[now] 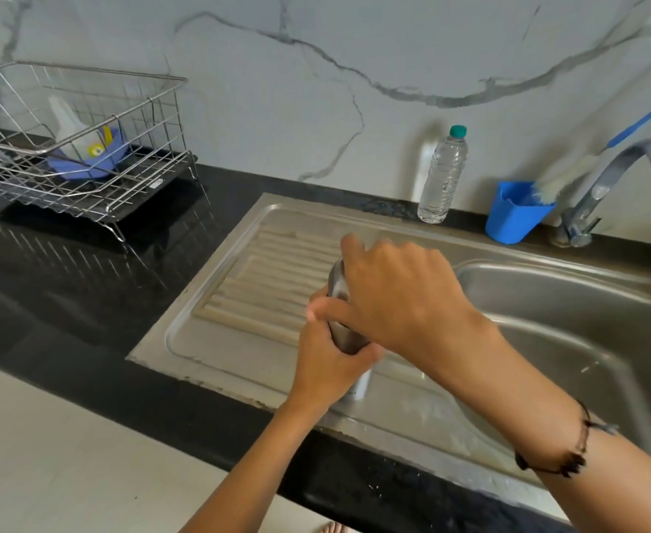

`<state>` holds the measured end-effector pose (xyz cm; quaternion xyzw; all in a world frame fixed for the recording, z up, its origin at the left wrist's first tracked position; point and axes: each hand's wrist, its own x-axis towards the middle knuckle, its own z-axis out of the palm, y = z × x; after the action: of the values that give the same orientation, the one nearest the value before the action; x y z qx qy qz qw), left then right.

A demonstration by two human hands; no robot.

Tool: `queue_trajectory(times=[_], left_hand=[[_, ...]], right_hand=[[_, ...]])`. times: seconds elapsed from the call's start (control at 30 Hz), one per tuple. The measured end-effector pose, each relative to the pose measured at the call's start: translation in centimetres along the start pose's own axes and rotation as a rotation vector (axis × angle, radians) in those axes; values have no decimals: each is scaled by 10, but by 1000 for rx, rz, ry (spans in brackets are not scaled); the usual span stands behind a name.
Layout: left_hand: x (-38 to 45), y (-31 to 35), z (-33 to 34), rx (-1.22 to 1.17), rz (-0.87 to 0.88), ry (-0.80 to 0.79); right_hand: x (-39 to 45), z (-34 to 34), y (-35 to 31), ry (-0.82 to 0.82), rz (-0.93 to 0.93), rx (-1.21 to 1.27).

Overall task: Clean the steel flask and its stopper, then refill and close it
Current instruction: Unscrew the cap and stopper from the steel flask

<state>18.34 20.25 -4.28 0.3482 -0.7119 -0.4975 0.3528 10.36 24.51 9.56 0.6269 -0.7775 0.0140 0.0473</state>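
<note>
The steel flask point(345, 336) stands over the ribbed drainboard point(262, 286) of the steel sink, mostly covered by my hands. My left hand point(327, 363) grips its body from the left and below. My right hand point(397, 294) is curled over the flask's top; whatever sits under the palm, stopper or mouth, is hidden. A clear plastic water bottle point(443, 176) with a green cap stands at the wall behind the drainboard.
A blue cup point(514, 215) holding a blue-handled bottle brush point(558, 182) stands beside the tap point(600, 190). The sink basin point(570, 340) lies to the right. A wire dish rack point(74, 148) with a blue item sits on the black counter at left.
</note>
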Motion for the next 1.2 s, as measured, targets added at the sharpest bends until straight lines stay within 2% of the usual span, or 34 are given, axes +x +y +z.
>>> queue_trajectory(times=[0.13, 0.27, 0.47, 0.57, 0.67, 0.77, 0.87, 0.93, 1.03, 1.1, 1.2], left_hand=[[10, -14, -1, 64, 10, -34], [18, -19, -6, 126, 37, -74], [23, -13, -13, 39, 24, -131], [25, -16, -11, 3, 19, -148], [30, -20, -15, -5, -3, -215], [35, -18, -18, -8, 12, -294], [36, -11, -15, -58, 43, -272], [33, -7, -14, -52, 41, -276], [33, -8, -15, -30, 14, -272], [32, -9, -15, -20, -3, -276], [30, -9, -16, 1, -10, -269]], right_hand=[[9, 5, -8, 84, 75, -90], [8, 25, -3, 291, 76, -77], [14, 41, 12, 458, -118, 109], [17, 39, 22, 391, -216, 178], [23, 36, 33, 325, -393, 204], [30, 29, 41, 198, -559, 206], [37, 10, 47, 48, -602, 150], [35, -8, 51, -96, -549, 62], [21, -34, 45, -27, -359, -37], [19, -36, 32, -43, -265, -109], [18, -23, 15, -68, -278, -144]])
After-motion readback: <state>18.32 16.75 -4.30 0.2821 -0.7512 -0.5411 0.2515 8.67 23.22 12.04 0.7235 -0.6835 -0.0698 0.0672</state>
